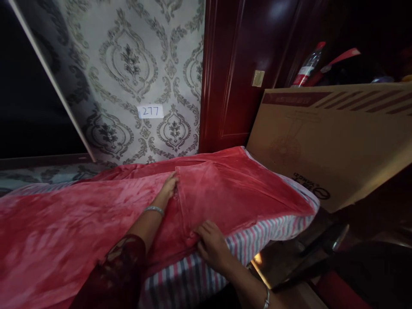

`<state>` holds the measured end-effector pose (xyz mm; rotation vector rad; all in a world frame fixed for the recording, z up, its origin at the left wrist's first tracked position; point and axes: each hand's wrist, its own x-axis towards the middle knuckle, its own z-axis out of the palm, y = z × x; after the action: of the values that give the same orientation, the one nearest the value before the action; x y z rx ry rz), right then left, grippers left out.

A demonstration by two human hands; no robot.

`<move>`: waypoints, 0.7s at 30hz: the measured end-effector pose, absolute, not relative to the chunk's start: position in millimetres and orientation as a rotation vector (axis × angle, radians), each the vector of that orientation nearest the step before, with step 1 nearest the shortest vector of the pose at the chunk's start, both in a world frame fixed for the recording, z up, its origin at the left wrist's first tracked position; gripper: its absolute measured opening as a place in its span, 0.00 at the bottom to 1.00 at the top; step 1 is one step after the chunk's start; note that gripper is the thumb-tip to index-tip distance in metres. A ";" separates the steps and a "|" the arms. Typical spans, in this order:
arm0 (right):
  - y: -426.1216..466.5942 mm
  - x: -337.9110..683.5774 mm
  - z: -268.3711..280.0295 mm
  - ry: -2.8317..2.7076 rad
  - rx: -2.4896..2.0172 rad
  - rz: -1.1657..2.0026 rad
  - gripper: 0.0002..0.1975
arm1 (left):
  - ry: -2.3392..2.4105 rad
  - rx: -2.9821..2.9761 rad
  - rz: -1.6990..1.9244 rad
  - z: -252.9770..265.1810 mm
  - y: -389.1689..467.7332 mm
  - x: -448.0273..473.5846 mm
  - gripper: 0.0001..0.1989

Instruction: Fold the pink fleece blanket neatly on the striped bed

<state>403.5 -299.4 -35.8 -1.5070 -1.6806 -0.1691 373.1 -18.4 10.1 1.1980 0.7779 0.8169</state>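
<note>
Landmark: blanket (238, 193), spread on sheet (183, 277), whose edge extends past blanket's front and right end. Left hand (169, 185) on blanket, toward its back; right hand (212, 245) at blanket's front edge. Behind blanket: wall (128, 96) with label (150, 111) on it. Behind blanket's left part: screen (35, 94). Behind blanket's right part: door panel (236, 77). Right of blanket: carton (322, 133), bottle (307, 70) on top.

Holds the left forearm (148, 224) stretched ahead, with the left hand (170, 185) farther out, palm down and fingers close together. Holds the right forearm (247, 281) aslant from lower right, with the right hand (213, 247) nearer the body and fingers curved.
</note>
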 end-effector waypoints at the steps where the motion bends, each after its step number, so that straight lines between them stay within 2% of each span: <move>1: -299.3 401.9 -37.8 -1.684 -1.517 -0.144 0.20 | 0.780 1.202 0.801 10.1 -17.1 372.0 0.35; 6: -302.1 404.8 -38.9 -1.672 -1.634 -0.085 0.29 | 0.776 1.284 0.822 16.4 -10.3 391.4 0.33; 13: -295.5 407.8 -29.3 -1.654 -1.496 -0.178 0.31 | 0.885 1.437 0.962 16.6 12.4 398.5 0.34; 21: -286.4 388.1 -31.7 -1.745 -1.747 0.032 0.25 | 1.017 1.601 0.827 -1.3 24.6 376.8 0.32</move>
<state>388.1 -286.4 -31.7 -1.7466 -1.7452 0.0317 376.8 24.6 -1.3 1.6014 1.0174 0.8269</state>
